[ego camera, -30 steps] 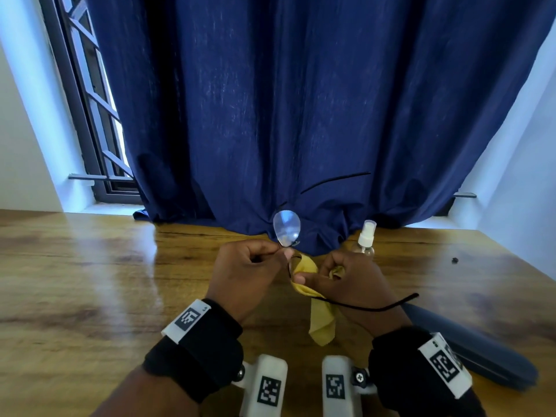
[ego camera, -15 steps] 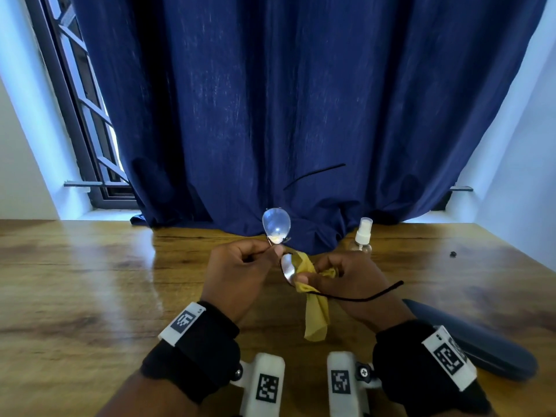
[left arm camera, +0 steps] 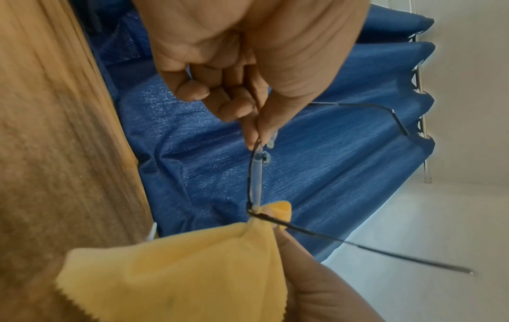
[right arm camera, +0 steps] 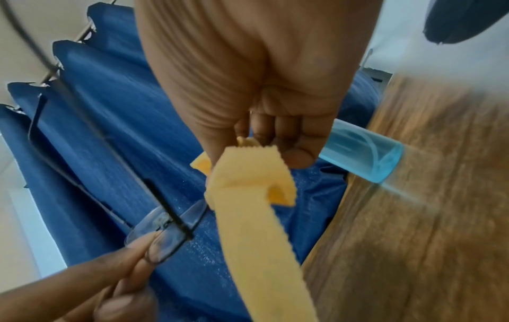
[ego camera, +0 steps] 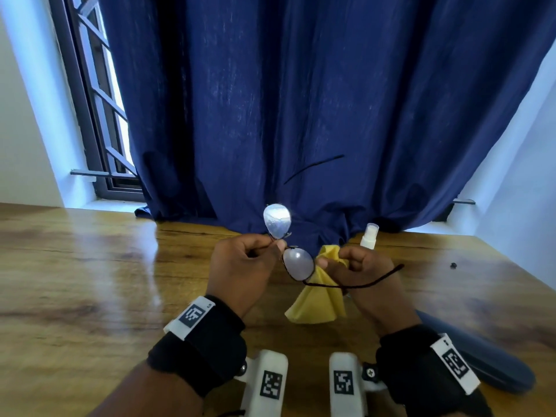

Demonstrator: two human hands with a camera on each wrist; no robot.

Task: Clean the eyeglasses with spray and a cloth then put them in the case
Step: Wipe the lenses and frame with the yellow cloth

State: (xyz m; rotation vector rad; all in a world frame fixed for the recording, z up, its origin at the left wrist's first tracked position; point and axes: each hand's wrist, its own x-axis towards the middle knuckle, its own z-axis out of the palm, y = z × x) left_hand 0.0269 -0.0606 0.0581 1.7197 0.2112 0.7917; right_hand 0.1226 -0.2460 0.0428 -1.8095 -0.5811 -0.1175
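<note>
A dark blue curtain (ego camera: 301,109) hangs across the back of the scene, its lower folds bunched on the far edge of the wooden table (ego camera: 75,281). At the left, beside the curtain, stands a window (ego camera: 96,115) with a dark frame and slanted bars. On the table at the near right lies a long dark blue case (ego camera: 481,356), closed, partly hidden behind the right wrist.

The left hand (ego camera: 243,266) is curled, and its thumb and forefinger pinch the eyeglasses (ego camera: 298,263) at the bridge between the two lenses, holding them above the table. One lens points up toward the curtain, the other sits lower, between the two hands; the thin dark temple arms are unfolded, one reaching across the right hand.

The right hand (ego camera: 361,266) is curled round a yellow cloth (ego camera: 319,302), pinching it between thumb and fingers just beside the outer edge of the lower lens. Most of the cloth hangs down below the hand toward the table.

Behind the right hand a small clear spray bottle (ego camera: 368,236) with a white top stands upright on the table near the curtain's hem. Further right a tiny dark speck (ego camera: 453,264) lies on the wood.
</note>
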